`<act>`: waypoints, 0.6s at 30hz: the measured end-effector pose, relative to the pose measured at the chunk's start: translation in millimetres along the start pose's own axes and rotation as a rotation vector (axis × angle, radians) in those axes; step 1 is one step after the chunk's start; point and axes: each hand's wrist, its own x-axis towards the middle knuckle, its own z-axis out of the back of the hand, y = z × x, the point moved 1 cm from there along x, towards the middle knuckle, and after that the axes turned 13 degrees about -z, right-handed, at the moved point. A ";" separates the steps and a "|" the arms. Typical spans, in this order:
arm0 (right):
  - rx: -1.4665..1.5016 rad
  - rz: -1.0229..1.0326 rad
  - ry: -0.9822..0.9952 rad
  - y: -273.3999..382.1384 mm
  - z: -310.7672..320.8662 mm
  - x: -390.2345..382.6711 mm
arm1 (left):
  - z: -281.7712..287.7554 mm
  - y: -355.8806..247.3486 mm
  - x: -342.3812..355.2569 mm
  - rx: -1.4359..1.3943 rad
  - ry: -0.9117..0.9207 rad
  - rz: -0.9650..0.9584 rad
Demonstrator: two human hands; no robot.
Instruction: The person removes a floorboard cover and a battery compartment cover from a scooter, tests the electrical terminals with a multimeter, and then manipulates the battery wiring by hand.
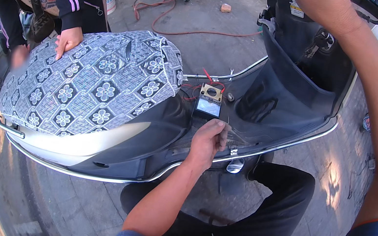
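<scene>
My left hand (210,140) hovers over the near edge of the scooter's footboard (245,134), fingers curled in and pressed together. What they hold, if anything, is hidden. Just beyond it lies a multimeter (209,102) with a pale lit screen, a round dial and red test leads (212,78). Raised at the top right, my right hand (322,10) is near the scooter's handlebar area; its fingers are cut off by the picture's edge. A bunch of keys (311,49) hangs at the black front panel (292,60).
A patterned cover (90,82) lies over the scooter seat. Another person's hand (68,41) rests on it; their other hand (19,56) is blurred. A red hose (182,34) crosses the ground behind, near a brick piece (225,8). A chrome rail (289,138) edges the scooter.
</scene>
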 end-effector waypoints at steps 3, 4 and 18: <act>0.220 -0.125 -0.049 39.1 10.2 -25.6 | 7.7 -4.6 -10.1 0.072 -0.026 0.047; 0.255 -0.181 -0.043 47.2 14.6 -33.3 | 5.7 -3.9 -8.8 0.073 -0.022 0.035; 0.763 -1.513 0.680 203.7 -56.7 -435.0 | -3.3 67.3 -27.4 1.178 0.398 0.123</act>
